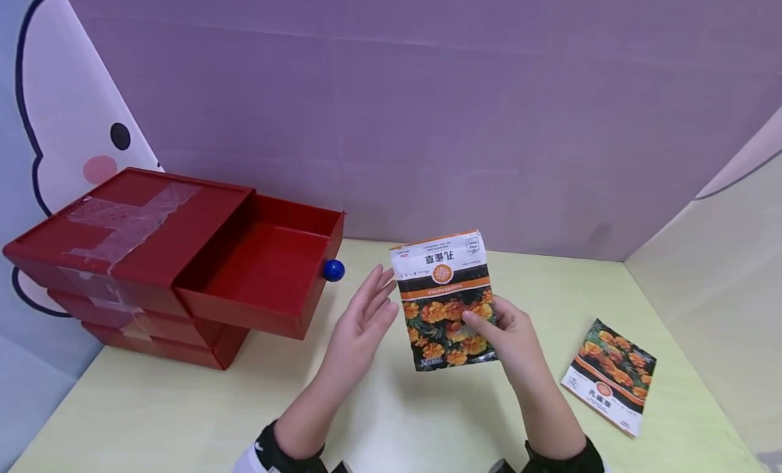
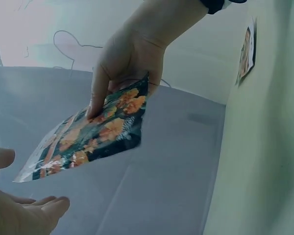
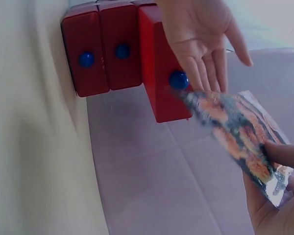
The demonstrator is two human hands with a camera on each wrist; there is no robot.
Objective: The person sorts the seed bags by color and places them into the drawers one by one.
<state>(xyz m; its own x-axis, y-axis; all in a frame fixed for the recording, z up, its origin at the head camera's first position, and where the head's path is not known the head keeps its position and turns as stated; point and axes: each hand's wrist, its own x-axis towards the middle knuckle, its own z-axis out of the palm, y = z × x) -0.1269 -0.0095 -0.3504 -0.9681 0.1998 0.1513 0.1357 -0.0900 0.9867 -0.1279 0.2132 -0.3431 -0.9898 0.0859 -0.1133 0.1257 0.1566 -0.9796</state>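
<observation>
A seed packet (image 1: 449, 303) with orange marigolds on it is raised above the table, its printed top edge pointing away from me. My right hand (image 1: 516, 334) pinches its near right side, thumb across the front and fingers behind. Beside the packet's left edge is my left hand (image 1: 362, 324), fingers straight and palm turned toward it; in the right wrist view the left hand (image 3: 198, 44) is likewise unfolded and holds nothing. Farther left stands a red drawer box (image 1: 146, 235) with its top drawer (image 1: 263, 256) pulled out. Nothing lies inside that drawer.
A second marigold seed packet (image 1: 611, 374) lies flat on the pale table (image 1: 427, 419) at the right. The pulled-out drawer has a blue knob (image 1: 333, 270) near my left hand. Two lower drawers (image 3: 85, 58) are closed. A purple backdrop (image 1: 427, 120) rises behind the table.
</observation>
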